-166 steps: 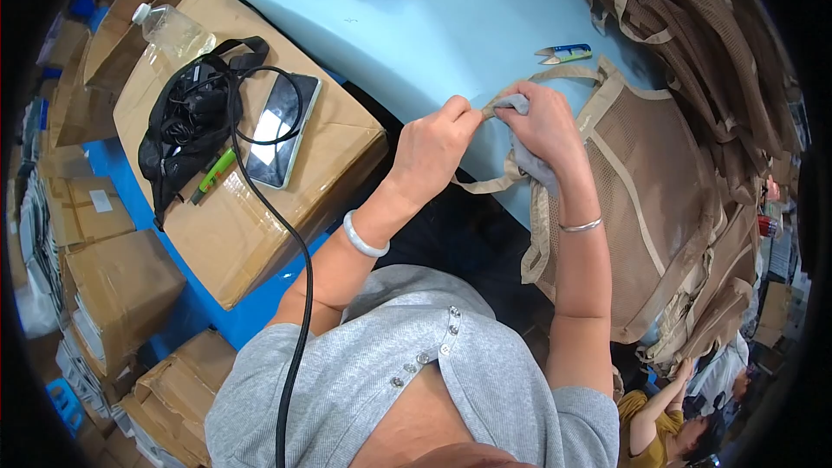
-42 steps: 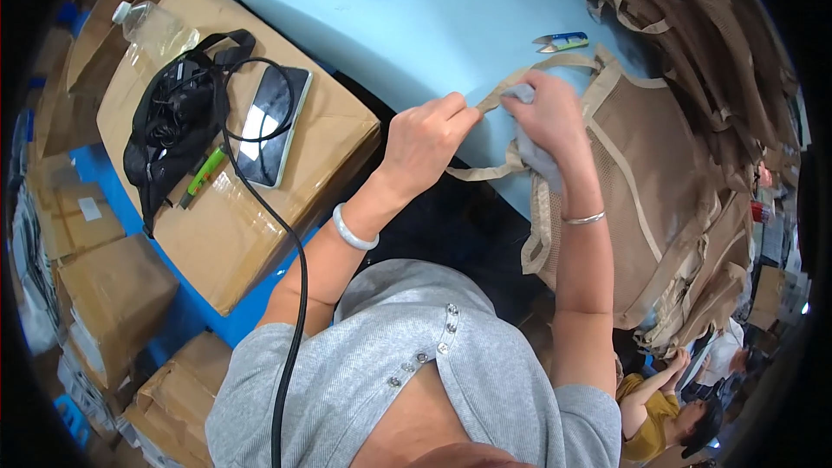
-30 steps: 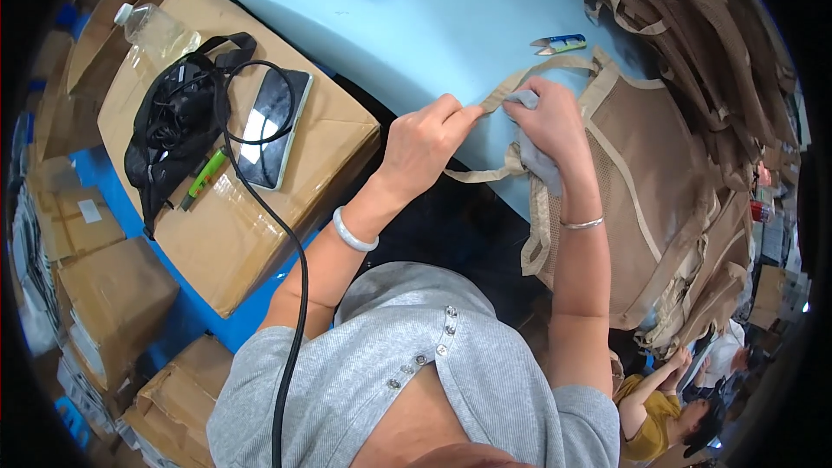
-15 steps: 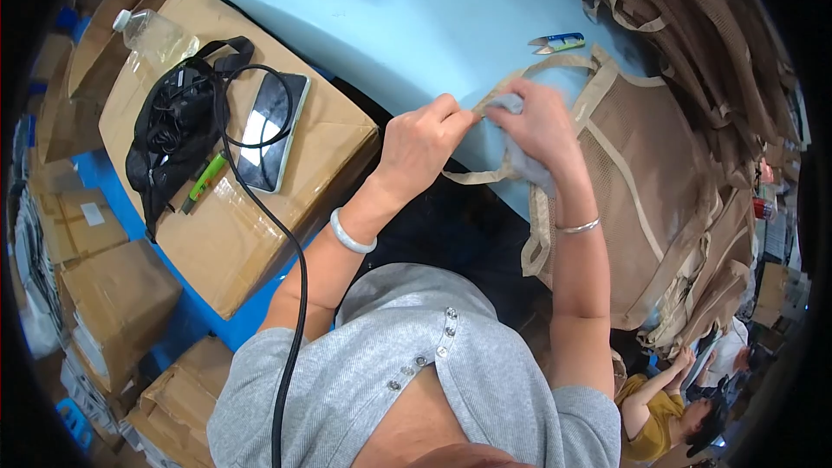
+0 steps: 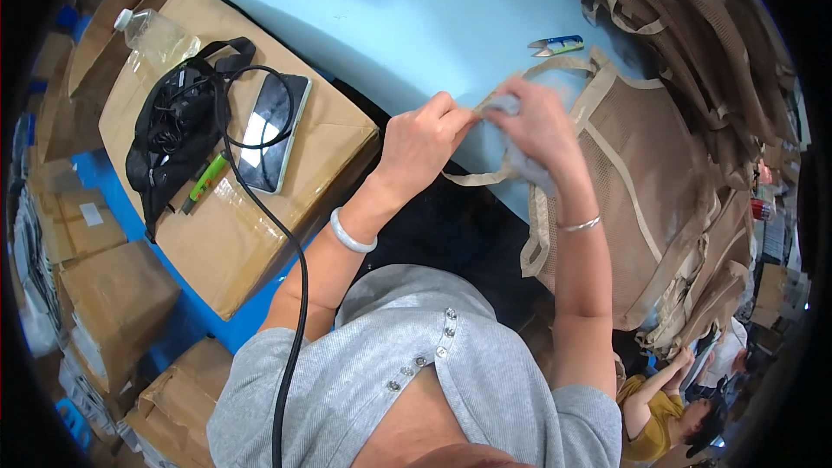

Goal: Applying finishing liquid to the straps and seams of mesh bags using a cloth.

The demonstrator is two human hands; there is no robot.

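1. Far left: a cardboard box point(image 5: 251, 208) carries a water bottle point(image 5: 156, 35), a black pouch point(image 5: 173, 126), a green pen point(image 5: 206, 180) and a phone point(image 5: 270, 132); a black cable point(image 5: 290, 295) runs from it toward the near edge. None of these is being handled.
2. Left hand point(image 5: 420, 140): fingers closed together, pinching the beige strap point(image 5: 485, 175) just beside the right hand. The strap loops down off the near edge of the blue table point(image 5: 433, 26).
3. Right hand point(image 5: 542, 126): closed on the same strap and on a small grey piece point(image 5: 504, 106); blur hides exactly how the fingers sit on it.
4. The tan mesh bag point(image 5: 646, 199) lies at the table's right edge, under the right forearm, partly hanging off the near side.
5. Thread snips point(image 5: 556, 43) lie on the table just beyond the hands, untouched.
6. Far right: a heap of like tan bags point(image 5: 693, 43).
7. Judgement: work on this bag's strap is under way and not finished; the bag has not joined any pile. Whether the heap is done or waiting stock cannot be told.
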